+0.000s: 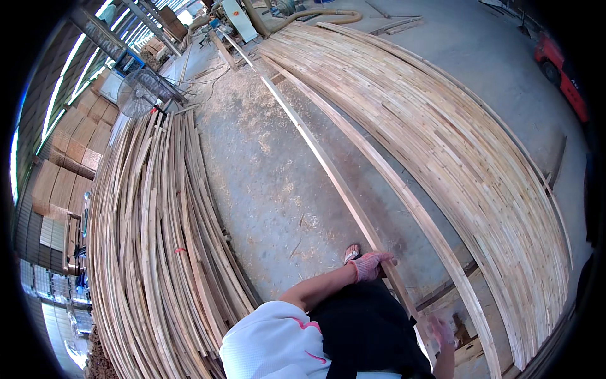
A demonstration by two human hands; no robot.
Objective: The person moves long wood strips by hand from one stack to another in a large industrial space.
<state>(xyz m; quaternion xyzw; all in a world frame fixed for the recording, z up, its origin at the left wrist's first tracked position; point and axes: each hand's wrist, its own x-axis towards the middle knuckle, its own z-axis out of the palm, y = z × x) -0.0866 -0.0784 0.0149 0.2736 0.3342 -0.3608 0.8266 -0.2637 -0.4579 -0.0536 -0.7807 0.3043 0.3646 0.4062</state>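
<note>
Resting your gloved left hand (369,265) flat, fingers spread, on the long thin strip (328,170) running from lower centre toward upper left, you risk it sliding off. Your right hand (440,330) at lower right is blurred; its grip I cannot tell.

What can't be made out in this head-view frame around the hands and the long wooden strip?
- Right hand: motion-blurred, so its grip cannot be read.
- Left hand: gloved and resting on the long wooden strip; whether the fingers close round it is unclear.
- The strip's near end: hidden behind the person's dark clothing.
- Foot in a sandal: mostly covered by the left hand.
</note>
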